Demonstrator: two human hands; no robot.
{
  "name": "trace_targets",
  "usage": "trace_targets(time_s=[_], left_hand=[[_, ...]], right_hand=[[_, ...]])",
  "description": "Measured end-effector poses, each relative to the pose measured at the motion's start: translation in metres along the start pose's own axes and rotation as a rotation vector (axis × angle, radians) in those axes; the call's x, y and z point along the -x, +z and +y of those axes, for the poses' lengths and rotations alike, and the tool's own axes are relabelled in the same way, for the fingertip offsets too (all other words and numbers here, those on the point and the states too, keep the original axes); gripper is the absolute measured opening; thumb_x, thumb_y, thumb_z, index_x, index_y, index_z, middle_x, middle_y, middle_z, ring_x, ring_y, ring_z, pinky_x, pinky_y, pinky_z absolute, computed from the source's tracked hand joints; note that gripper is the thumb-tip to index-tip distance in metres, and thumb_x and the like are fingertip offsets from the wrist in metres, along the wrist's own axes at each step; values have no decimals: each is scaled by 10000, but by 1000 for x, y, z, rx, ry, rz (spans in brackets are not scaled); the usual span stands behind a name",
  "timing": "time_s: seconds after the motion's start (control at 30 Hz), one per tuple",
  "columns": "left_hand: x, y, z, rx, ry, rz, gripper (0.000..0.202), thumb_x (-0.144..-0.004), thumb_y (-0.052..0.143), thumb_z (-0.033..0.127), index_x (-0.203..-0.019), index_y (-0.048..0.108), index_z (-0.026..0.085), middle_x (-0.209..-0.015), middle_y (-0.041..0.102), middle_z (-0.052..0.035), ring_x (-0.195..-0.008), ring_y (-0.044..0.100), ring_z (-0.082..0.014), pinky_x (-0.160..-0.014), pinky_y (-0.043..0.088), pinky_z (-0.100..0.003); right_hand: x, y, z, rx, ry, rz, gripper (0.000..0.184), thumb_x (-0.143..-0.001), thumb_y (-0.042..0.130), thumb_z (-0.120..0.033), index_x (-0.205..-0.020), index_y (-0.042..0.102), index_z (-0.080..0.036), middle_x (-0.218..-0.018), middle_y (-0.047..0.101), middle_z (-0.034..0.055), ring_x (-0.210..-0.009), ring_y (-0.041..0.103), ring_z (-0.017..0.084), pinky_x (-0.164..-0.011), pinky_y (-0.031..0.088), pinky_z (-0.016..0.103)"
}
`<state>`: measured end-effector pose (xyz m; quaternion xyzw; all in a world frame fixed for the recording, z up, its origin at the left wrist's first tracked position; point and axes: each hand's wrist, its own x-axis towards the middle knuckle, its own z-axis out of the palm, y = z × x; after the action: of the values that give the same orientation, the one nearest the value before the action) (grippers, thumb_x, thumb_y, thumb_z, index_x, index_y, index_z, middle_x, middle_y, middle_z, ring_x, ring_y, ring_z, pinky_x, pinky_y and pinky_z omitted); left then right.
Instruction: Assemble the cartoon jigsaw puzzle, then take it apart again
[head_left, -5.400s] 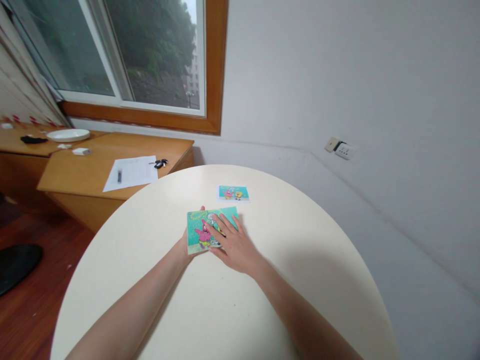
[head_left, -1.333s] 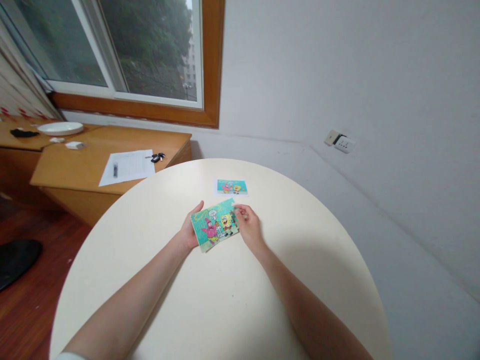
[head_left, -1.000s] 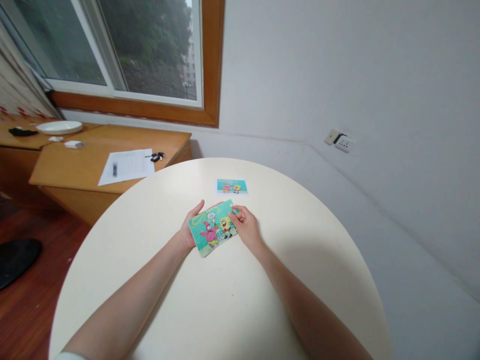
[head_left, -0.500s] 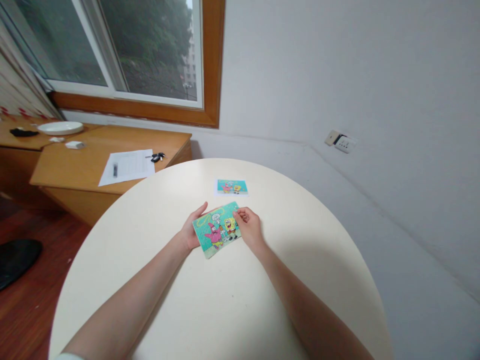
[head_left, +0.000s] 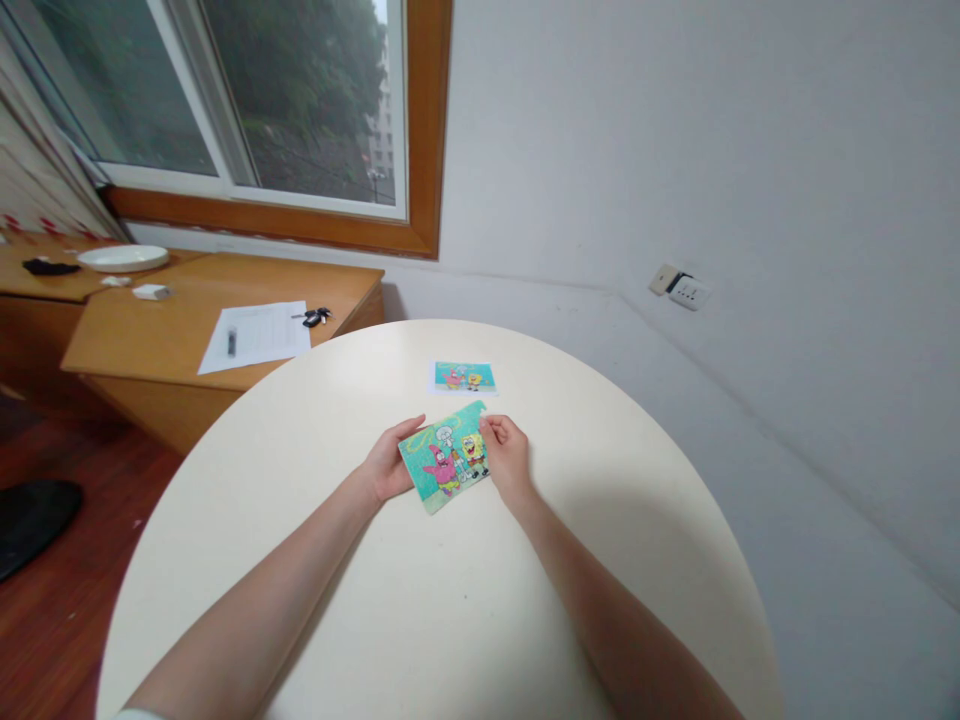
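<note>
My left hand supports a cartoon picture card from its left side, the thumb near the top edge and the other fingers hidden behind it. The card is tilted above the white table, its turquoise face speckled, with a pink starfish, a pale figure and a yellow square figure. At its right edge my right hand is closed in a pinch, beside an uneven, notched-looking top right corner. Whether a small piece is between those fingertips is too small to tell. A flat printed picture of the same scene lies just beyond.
The round white table fills the foreground. To the left stands a wooden desk with a paper sheet, keys, a small white box and a white dish. A wall with a socket bounds the right.
The card has shifted slightly right along with both hands. More of its top right corner shows, with an uneven edge. The printed picture stays in place on the table.
</note>
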<state>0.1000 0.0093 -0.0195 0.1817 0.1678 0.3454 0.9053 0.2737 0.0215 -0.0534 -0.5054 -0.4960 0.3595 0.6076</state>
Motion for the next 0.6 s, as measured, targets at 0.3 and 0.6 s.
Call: trace_targets(time_s=[0.3, 0.6], left_hand=[[-5, -7, -2, -86, 13, 1, 498, -793, 450, 60, -1290, 464, 37, -1006, 697, -152, -924, 664, -264, -926, 431, -377], [-6, -9, -4, -203, 50, 21, 524, -777, 468, 21, -1299, 464, 51, -1030, 688, -167, -943, 658, -273, -925, 435, -383]], right_hand=[[4, 0, -5, 162, -147, -9, 155, -757, 551, -349, -768, 578, -196, -735, 608, 15, -686, 558, 142, -609, 438, 248], [-2, -3, -4, 17, 12, 27, 286, -740, 546, -444, -819, 610, -176, -651, 641, 16, -635, 601, 159, -613, 459, 271]])
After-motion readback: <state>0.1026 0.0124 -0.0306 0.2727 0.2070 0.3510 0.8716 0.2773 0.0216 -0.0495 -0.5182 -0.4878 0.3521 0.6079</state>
